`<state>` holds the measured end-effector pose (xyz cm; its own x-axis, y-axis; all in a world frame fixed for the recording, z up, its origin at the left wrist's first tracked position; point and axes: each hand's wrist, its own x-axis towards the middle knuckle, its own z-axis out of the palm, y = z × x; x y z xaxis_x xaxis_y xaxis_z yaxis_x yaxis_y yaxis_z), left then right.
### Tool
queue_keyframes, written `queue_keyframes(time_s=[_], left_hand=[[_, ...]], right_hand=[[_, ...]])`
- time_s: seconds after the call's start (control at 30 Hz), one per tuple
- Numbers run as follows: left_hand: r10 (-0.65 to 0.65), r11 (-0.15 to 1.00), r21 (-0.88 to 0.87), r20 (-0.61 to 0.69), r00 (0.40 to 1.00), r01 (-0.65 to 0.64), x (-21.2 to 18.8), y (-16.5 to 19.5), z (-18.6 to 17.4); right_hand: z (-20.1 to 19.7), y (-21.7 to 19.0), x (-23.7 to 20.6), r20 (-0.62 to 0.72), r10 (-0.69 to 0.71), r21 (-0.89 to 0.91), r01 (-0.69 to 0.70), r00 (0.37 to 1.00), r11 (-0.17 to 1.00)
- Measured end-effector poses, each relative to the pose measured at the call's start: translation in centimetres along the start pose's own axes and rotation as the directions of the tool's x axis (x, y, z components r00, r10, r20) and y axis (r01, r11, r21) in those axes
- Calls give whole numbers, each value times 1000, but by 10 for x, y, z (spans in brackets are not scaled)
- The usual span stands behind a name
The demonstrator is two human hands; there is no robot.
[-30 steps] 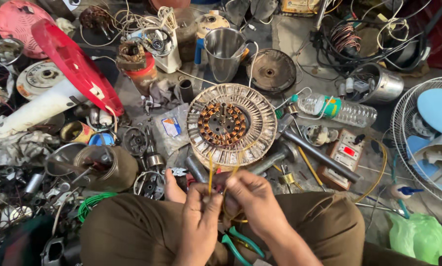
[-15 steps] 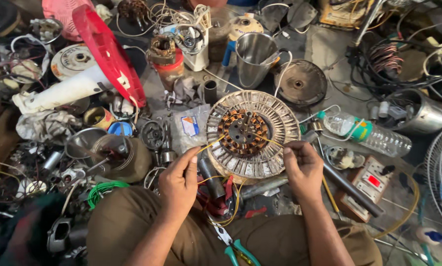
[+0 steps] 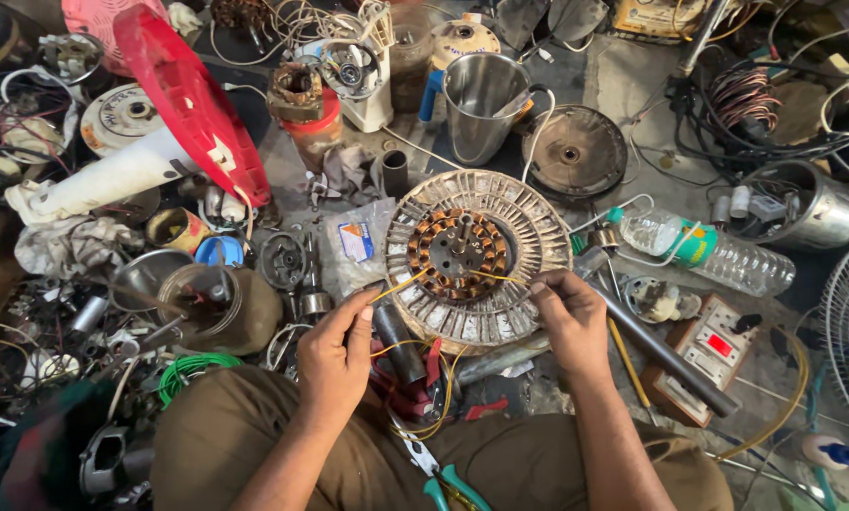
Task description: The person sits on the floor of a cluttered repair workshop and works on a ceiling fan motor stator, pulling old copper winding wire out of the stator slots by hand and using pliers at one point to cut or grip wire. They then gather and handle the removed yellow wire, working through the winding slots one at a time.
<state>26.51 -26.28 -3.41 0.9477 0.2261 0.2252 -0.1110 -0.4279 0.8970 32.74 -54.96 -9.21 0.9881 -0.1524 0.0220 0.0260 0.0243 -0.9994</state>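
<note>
**Leads drawn out from fan stator**

Stator point(image 3: 476, 260), round with copper windings at its core, sits centre frame on the cluttered floor. Your left hand point(image 3: 334, 355), lower centre, pinches one yellow lead point(image 3: 398, 286) between thumb and forefinger. Your right hand point(image 3: 566, 312), just right of the stator rim, pinches the other yellow lead point(image 3: 500, 277) the same way. Keep both leads taut but not strained, pulling along their run out of the windings. The steel cup point(image 3: 481, 95) stands well apart, upper centre.
</note>
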Motion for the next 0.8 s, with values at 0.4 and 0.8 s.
queue_keyframes(time_s=[0.4, 0.8], left_hand=[[67, 998, -3, 1, 998, -67, 1, -2, 4], [35, 994, 107, -20, 999, -33, 3, -3, 4]], right_hand=[[-4, -8, -4, -13, 17, 60, -16, 1000, 998], [-5, -11, -6, -13, 40, 77, -39, 999, 996]])
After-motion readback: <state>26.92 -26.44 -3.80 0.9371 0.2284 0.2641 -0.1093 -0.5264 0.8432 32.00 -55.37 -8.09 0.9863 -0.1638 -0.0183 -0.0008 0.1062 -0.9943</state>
